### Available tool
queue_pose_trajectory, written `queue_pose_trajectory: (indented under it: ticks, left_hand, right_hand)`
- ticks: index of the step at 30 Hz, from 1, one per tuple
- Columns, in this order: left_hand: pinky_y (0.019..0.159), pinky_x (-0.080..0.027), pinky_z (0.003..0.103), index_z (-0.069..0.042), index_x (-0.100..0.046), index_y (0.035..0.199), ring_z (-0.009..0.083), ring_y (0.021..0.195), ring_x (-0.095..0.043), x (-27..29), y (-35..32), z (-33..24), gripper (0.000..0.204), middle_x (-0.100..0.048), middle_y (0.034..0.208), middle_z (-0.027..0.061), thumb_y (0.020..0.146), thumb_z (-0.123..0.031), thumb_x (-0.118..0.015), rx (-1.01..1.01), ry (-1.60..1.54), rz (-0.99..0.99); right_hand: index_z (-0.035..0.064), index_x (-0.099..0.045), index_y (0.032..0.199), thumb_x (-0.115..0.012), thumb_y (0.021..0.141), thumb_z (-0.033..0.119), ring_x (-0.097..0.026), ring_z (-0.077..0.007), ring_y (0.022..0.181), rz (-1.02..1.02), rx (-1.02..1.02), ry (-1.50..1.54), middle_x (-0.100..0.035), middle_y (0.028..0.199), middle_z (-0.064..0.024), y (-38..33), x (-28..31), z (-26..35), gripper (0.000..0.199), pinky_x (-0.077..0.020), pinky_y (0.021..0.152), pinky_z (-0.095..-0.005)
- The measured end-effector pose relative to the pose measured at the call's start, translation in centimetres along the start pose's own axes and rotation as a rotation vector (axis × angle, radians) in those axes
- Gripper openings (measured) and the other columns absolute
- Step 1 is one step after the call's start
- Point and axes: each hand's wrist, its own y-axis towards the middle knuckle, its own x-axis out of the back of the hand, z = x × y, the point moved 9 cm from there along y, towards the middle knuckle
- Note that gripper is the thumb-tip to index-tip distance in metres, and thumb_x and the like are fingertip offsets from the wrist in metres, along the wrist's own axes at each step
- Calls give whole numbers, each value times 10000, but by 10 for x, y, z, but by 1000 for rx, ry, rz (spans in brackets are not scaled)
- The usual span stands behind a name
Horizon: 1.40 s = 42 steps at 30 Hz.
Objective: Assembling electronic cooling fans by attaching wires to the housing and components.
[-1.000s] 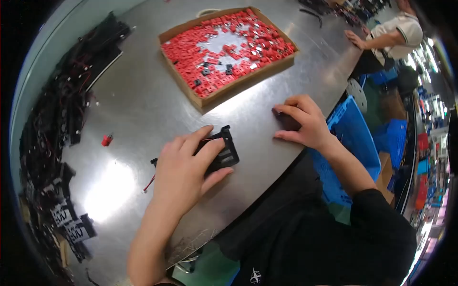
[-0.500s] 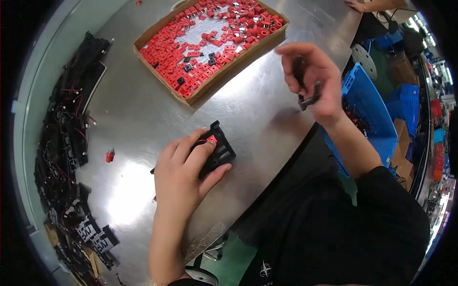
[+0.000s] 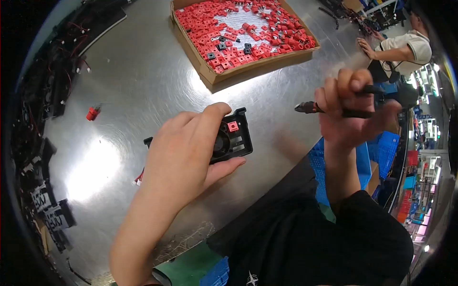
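My left hand presses down on a black plastic fan housing lying on the shiny metal table. A small red square part sits in the housing's top. My right hand is raised above the table's right edge, closed around a black-handled pair of pliers whose tip points left toward the housing. Thin wires stick out from under my left wrist.
A cardboard tray full of small red square parts with a few black ones stands at the back. One loose red part lies at the left. Black assemblies with wires line the left rim. Another person sits at far right; blue crates below.
My right hand has picked up the pliers from the table and lifted them, then swung the tip toward the housing. My left hand has stayed on the housing.
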Motion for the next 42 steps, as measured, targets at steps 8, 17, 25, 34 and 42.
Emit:
queue_pose_trajectory:
  ticks: [8,17,25,34,42]
  left_hand:
    - [899,-541,467,-75,-632,1232,358,1025,-679,-1,0,0,630,-712,1081,128,740,-345,-920,-36,29,-17]
    - [868,-546,440,-73,-621,1202,324,978,-684,-1,-2,-1,611,-712,1038,108,730,-315,-926,-59,29,-25]
    - [844,-545,445,-68,-597,1206,329,940,-674,1,-2,-1,645,-709,1009,106,717,-327,-929,-101,65,-70]
    - [867,-560,484,-77,-596,1252,390,1010,-687,-2,1,4,694,-721,1101,139,727,-383,-932,-16,15,11]
    - [812,-547,482,-66,-588,1215,373,929,-683,3,-1,-4,670,-709,989,141,720,-353,-935,-42,59,-40]
  right_hand:
    - [149,-532,991,-497,1026,756,-423,-137,624,368,-158,121,-476,825,-6,38,-121,-21,609,-361,597,-317]
    - [129,-531,993,-420,1034,785,-389,-114,608,282,-165,-23,-485,804,-23,21,-110,-42,667,-339,575,-296]
    - [94,-534,1002,-407,1026,807,-373,-107,627,157,-84,-224,-446,808,-5,38,-86,-13,725,-340,587,-280]
    - [51,-635,1405,-934,725,425,-616,-317,1205,438,17,-1430,-652,1292,-169,3,-37,-45,832,-478,1046,-416]
    - [43,-686,1038,-837,832,165,-673,-354,908,645,-174,-1263,-639,997,-120,-1,-102,-63,282,-549,787,-439]
